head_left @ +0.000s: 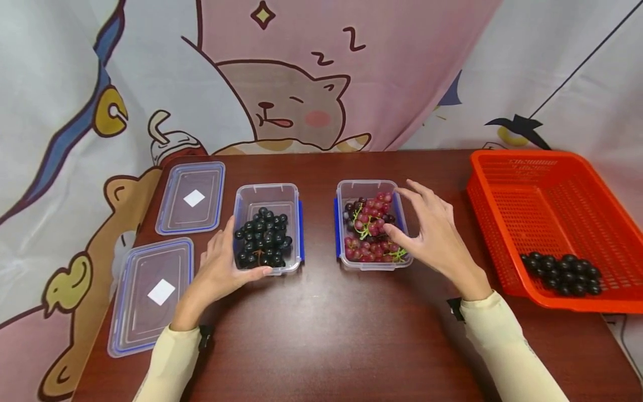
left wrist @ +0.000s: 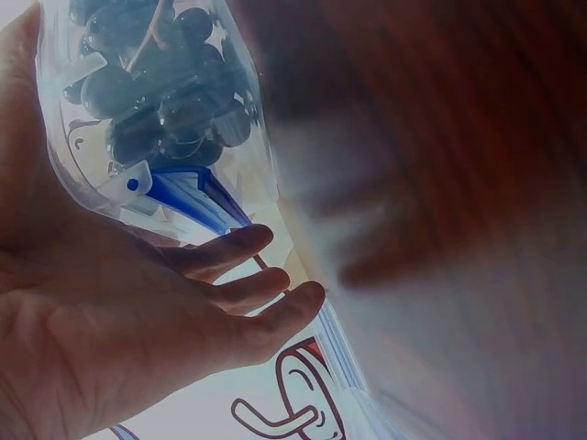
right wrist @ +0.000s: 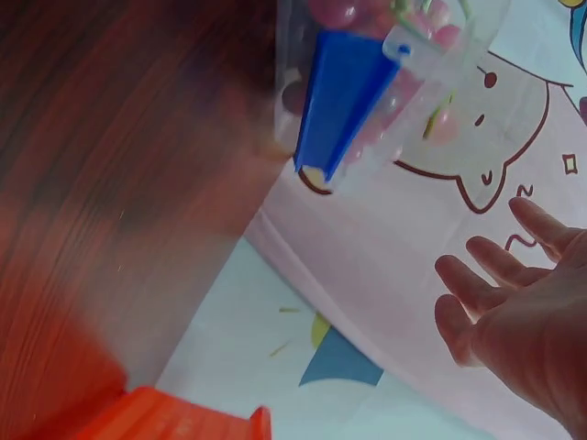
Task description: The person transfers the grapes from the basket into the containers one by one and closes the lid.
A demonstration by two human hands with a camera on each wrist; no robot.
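Dark wood table point(head_left: 321, 335) is spread before a cartoon curtain; the red-grape box point(head_left: 372, 223), long axis running away from the person, lies just left of the right hand point(head_left: 432, 234), fingers spread, nothing grasped; the black-grape box point(head_left: 268, 226) is clasped by the left hand point(head_left: 221, 268)

Black grapes point(head_left: 263, 239), red grapes point(head_left: 370, 228), orange basket point(head_left: 532, 184)

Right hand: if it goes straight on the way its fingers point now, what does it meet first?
Probably the red grapes in the clear box. The right hand is open beside it, fingers toward the grapes; depth is unclear.
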